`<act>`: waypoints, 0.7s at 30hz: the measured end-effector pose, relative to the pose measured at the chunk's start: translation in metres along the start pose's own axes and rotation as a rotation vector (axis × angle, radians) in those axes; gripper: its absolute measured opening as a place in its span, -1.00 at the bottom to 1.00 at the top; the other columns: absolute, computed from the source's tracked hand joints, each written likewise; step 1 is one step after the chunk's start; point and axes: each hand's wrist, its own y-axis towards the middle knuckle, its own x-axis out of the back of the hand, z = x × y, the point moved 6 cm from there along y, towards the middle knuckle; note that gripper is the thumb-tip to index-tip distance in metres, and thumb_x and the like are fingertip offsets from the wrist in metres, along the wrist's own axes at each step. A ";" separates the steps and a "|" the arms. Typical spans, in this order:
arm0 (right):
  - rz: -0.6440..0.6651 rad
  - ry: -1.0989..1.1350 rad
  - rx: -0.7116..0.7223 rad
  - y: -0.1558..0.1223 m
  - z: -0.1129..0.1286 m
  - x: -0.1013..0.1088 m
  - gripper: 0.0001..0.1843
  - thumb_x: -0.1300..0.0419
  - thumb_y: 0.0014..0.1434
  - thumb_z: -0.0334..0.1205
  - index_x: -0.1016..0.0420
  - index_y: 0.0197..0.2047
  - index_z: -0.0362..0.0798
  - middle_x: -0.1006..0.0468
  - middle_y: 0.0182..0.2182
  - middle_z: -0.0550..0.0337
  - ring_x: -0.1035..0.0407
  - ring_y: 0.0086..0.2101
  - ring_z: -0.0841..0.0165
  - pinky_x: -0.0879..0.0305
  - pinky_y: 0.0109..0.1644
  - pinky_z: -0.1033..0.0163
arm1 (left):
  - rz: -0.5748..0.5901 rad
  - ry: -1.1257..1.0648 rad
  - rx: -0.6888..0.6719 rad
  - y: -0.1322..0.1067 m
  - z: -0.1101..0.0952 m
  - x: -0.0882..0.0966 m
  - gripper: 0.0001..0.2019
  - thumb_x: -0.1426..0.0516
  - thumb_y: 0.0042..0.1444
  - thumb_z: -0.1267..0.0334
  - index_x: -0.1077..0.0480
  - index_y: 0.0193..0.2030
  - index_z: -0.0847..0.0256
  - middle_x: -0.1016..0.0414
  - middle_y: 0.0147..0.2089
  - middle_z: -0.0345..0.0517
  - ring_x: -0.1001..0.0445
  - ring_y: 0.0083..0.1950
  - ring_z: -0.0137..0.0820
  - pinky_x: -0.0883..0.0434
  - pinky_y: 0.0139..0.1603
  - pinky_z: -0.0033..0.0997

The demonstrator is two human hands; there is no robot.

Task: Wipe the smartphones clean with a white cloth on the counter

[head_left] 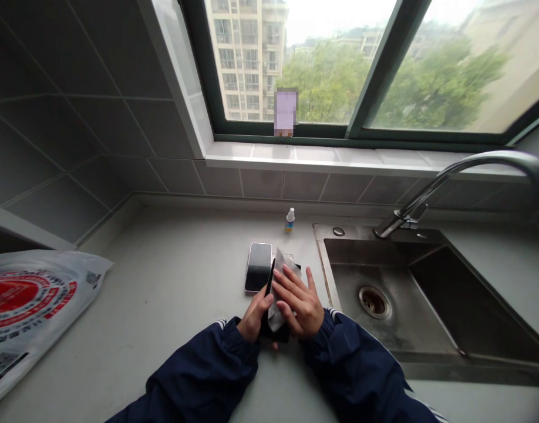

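Note:
My left hand [253,315] is closed around the edge of a flat black phone-like thing [282,336], with the thumb along its near side. Over its face lies a white tissue [276,317], which my right hand [302,302] presses down with nearly straight fingers. Much of the black thing is hidden by the tissue and hand. Just beyond my left hand, a phone [259,267] with a dark screen and pale rim lies on the counter. A clear item, partly covered, shows behind the tissue. Farther back stands a small spray bottle [289,222] with a white top.
A steel sink [340,294] with a curved faucet [450,176] is at the right. On the left, a white plastic bag [40,311] with red print rests on the pale counter [185,264]. Behind are a tiled wall and a window with a ledge [317,154].

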 end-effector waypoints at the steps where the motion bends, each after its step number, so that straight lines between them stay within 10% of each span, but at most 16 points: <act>1: -0.001 -0.029 -0.021 0.000 -0.003 0.001 -0.51 0.05 0.33 -0.24 -0.27 0.30 -0.03 -0.28 0.28 0.04 -0.04 0.32 0.13 0.49 0.41 -0.27 | 0.033 -0.005 0.036 -0.001 0.003 -0.001 -0.44 -0.04 0.23 -0.01 -0.14 0.36 -0.03 -0.52 0.10 0.06 -0.62 -0.16 -0.06 -0.54 -0.45 -0.30; 3: -0.001 -0.060 -0.052 -0.001 -0.005 0.000 -0.48 0.04 0.33 -0.23 -0.20 0.34 -0.05 -0.23 0.30 0.00 0.00 0.34 0.11 0.51 0.40 -0.27 | 0.028 0.002 0.046 -0.001 0.007 0.000 -0.43 0.00 0.24 -0.07 -0.11 0.36 -0.01 -0.55 0.05 0.09 -0.63 -0.28 -0.11 -0.50 -0.55 -0.30; 7: 0.083 0.010 0.020 -0.002 0.018 -0.012 -0.45 -0.03 0.31 -0.08 -0.23 0.32 -0.06 -0.25 0.29 0.03 -0.01 0.33 0.07 0.63 0.38 -0.30 | -0.171 -0.148 -0.069 0.003 0.008 0.012 -0.51 -0.05 0.19 -0.10 -0.38 0.17 0.08 -0.49 0.15 0.02 -0.41 0.23 -0.10 -0.41 0.15 -0.09; 10: 0.131 0.070 0.107 -0.002 0.036 -0.019 -0.47 -0.03 0.30 -0.03 -0.30 0.27 -0.04 -0.34 0.24 0.08 -0.06 0.32 0.10 0.67 0.39 -0.26 | -0.191 -0.213 -0.078 0.007 0.010 0.012 -0.49 0.00 0.16 -0.21 -0.50 0.01 0.06 -0.53 0.11 0.02 -0.25 0.35 -0.09 -0.26 0.29 -0.06; 21: 0.091 -0.115 -0.066 0.002 -0.015 -0.005 -0.38 0.09 0.38 -0.12 0.05 0.44 -0.08 -0.02 0.38 -0.06 0.18 0.38 0.07 0.38 0.38 -0.28 | 0.121 -0.036 0.062 -0.002 0.009 -0.006 -0.32 0.06 0.20 -0.27 -0.16 0.33 0.10 -0.62 -0.31 0.03 -0.59 -0.44 -0.21 -0.44 -0.58 -0.38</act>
